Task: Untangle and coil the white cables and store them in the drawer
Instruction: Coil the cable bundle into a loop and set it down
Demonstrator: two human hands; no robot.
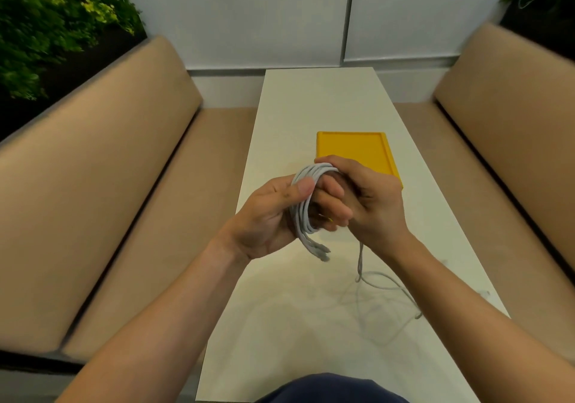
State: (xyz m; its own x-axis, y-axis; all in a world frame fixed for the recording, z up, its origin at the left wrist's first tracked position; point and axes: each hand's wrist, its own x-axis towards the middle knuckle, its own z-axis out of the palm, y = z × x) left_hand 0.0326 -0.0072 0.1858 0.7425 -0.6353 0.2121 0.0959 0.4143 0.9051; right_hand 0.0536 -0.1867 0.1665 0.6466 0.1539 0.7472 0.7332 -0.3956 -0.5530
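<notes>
Above the white desk, the left hand clamps the cable coil while the right hand, closed on it, should feed the slack tail evenly, yellow drawer just beyond.

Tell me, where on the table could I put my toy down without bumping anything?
The far end of the white table, between the wall and the yellow tray, is bare. So is the near left part, by the left forearm. It is crowded near the right: loose white cable sprawls there. Both hands, left hand and right hand, hold the cable coil over the middle.
</notes>
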